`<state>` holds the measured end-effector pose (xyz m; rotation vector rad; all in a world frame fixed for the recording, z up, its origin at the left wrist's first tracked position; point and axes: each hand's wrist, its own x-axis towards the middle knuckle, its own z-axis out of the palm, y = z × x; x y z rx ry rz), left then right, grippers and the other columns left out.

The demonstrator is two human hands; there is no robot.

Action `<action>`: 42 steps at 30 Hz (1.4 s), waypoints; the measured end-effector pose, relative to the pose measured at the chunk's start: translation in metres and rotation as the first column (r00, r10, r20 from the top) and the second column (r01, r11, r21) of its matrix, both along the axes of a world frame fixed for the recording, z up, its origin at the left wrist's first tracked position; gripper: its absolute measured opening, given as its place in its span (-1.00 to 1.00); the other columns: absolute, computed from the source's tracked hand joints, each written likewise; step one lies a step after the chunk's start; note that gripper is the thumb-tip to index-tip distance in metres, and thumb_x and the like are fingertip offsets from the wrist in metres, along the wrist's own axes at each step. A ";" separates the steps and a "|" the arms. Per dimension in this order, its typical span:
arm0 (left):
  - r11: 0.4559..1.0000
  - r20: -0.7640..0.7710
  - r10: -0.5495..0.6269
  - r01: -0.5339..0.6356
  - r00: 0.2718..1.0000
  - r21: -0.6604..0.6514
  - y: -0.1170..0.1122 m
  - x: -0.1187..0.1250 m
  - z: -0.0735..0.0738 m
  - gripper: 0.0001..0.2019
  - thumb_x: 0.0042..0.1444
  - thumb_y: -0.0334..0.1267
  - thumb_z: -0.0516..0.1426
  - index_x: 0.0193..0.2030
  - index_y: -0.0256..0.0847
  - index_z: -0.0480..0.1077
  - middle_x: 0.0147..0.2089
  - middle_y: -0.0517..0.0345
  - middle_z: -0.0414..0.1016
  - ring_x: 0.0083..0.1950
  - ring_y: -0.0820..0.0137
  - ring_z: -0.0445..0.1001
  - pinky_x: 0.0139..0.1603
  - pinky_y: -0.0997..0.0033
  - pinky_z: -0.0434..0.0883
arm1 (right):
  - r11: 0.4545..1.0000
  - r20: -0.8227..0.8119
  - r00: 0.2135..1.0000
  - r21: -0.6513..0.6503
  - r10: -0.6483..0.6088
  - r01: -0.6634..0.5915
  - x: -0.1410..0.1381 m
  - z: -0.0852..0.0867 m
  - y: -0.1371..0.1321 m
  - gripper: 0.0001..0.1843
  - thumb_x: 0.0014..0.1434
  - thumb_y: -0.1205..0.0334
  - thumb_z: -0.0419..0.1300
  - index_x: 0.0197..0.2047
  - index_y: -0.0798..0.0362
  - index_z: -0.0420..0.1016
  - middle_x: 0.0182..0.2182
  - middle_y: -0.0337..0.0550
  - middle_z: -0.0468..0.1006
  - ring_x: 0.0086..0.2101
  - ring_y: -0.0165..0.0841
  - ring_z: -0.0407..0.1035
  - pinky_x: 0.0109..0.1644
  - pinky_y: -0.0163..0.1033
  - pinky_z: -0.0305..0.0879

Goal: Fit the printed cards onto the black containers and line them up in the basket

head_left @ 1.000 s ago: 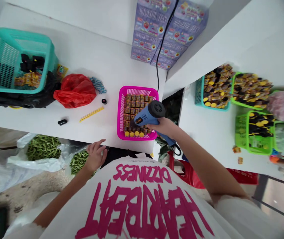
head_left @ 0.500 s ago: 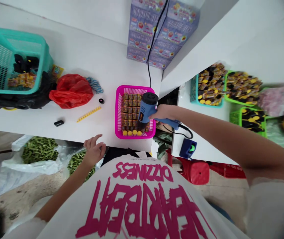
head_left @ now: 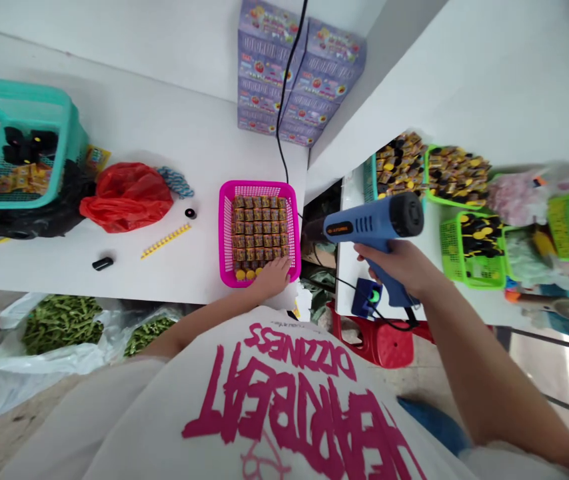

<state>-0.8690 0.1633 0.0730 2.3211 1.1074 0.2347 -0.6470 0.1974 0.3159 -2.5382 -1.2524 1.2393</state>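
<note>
In my right hand (head_left: 400,265) is a blue heat gun (head_left: 364,223), its fingers wrapped round the handle. The dark nozzle points left, just past the right side of a pink basket (head_left: 223,233). Rows of small printed, wrapped packs (head_left: 259,229) fill the basket, with several yellow round ends (head_left: 250,275) along the near row. My left hand (head_left: 273,275) reaches over the basket's near right corner, fingers stretched out on or just above the packs. I cannot tell whether it presses on them.
Behind the basket stand stacked purple boxes (head_left: 267,80), with a black cord (head_left: 284,100) hanging in front. Left lie a red plastic bag (head_left: 129,197), a yellow strip (head_left: 166,241) and a teal basket (head_left: 72,127). A blue tape dispenser (head_left: 363,298) and green baskets (head_left: 452,250) are at right.
My right hand has lifted the heat gun from over the packs and swung it right, out of the basket. My left hand has moved right from the table's front edge to the basket.
</note>
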 end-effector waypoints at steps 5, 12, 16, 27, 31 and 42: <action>0.998 -0.088 0.056 -0.059 0.995 -0.035 -0.016 0.032 -0.005 -0.61 0.34 -0.24 0.02 0.23 -0.36 0.32 0.28 -0.26 0.34 0.24 0.07 0.35 0.23 -0.06 0.26 | 0.984 -0.104 0.981 0.046 -0.167 0.172 0.007 0.001 -0.038 -0.58 0.09 -0.14 0.30 -0.30 0.10 0.50 -0.64 -0.21 0.46 -0.64 -0.42 0.32 -0.57 -0.33 0.28; 0.981 -0.007 -0.176 0.175 0.984 -0.080 -0.050 -0.016 0.001 -0.66 0.34 -0.24 -0.01 0.16 -0.22 0.42 0.21 -0.10 0.47 0.24 0.15 0.39 0.26 0.09 0.27 | 0.992 -0.206 0.971 -0.034 -0.123 0.119 0.002 -0.019 -0.040 -0.54 0.09 -0.20 0.28 -0.26 0.07 0.47 -0.64 -0.24 0.44 -0.63 -0.40 0.32 -0.56 -0.30 0.28; 0.951 0.109 -0.289 0.298 0.951 -0.083 -0.055 -0.061 0.000 -0.72 0.36 -0.26 -0.01 0.06 -0.03 0.49 -0.04 0.18 0.62 0.07 0.37 0.50 0.19 0.35 0.35 | 0.984 -0.118 0.989 -0.146 0.089 -0.105 -0.019 -0.028 -0.013 -0.60 0.09 -0.15 0.28 -0.31 0.06 0.48 -0.62 -0.21 0.47 -0.62 -0.37 0.36 -0.54 -0.29 0.32; 0.999 0.138 0.031 -0.026 0.990 -0.036 -0.070 -0.189 0.034 -0.68 0.37 -0.27 -0.07 -0.02 -0.17 0.51 -0.12 0.00 0.64 -0.03 0.24 0.55 0.07 0.13 0.42 | 0.808 -0.147 0.843 -0.242 0.517 -0.538 -0.087 -0.054 0.053 -0.60 0.04 -0.13 0.32 -0.40 0.08 0.49 -0.56 -0.07 0.55 -0.57 -0.28 0.44 -0.51 -0.24 0.38; 0.996 0.136 0.088 -0.085 0.987 -0.029 -0.070 -0.200 0.040 -0.68 0.38 -0.25 -0.08 -0.03 -0.18 0.49 -0.13 0.04 0.65 -0.05 0.24 0.56 0.04 0.15 0.42 | 0.740 -0.086 0.784 -0.279 0.615 -0.612 -0.089 -0.047 0.055 -0.64 0.07 -0.07 0.29 -0.43 0.09 0.51 -0.63 -0.07 0.51 -0.59 -0.23 0.44 -0.48 -0.19 0.37; 0.972 0.103 0.233 -0.232 0.967 -0.027 -0.047 -0.221 0.044 -0.65 0.36 -0.21 -0.10 -0.03 -0.18 0.49 -0.14 0.03 0.64 -0.04 0.22 0.55 0.09 0.11 0.42 | 0.841 0.021 0.876 -0.292 0.482 -0.455 -0.043 -0.033 -0.001 -0.68 0.17 -0.04 0.18 -0.41 0.05 0.45 -0.68 -0.18 0.49 -0.63 -0.35 0.40 -0.47 -0.30 0.31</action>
